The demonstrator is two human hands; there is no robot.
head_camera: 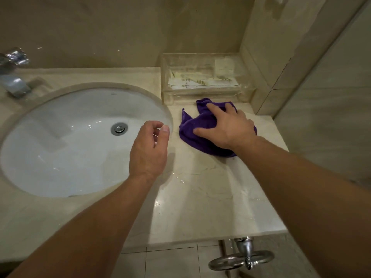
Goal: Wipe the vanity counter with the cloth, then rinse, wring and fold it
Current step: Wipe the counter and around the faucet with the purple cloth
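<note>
Vanity counter (210,197): pale beige veined stone, glossy, with a few wet glints near the basin edge; its right end meets a tiled side wall.
Sink (60,147): white oval basin set under the stone, left half of the counter; chrome drain plug (119,128) at its centre.
Faucet (14,77): chrome, far left, partly cut off by the frame edge.
Clear tray (200,97): far right corner against the back wall (100,27), holding flat paper packets (192,84).
Cloth (192,125): purple, bunched, lying on the counter right of the basin and just near of the tray.
Right hand (226,127): palm down on the cloth, fingers spread and fairly straight, pressing it to the stone.
Left hand (148,151): held over the basin's right rim, fingers loosely curled, holding nothing.
Towel ring (241,259): chrome, below the near counter edge, above beige floor tiles (172,263).
</note>
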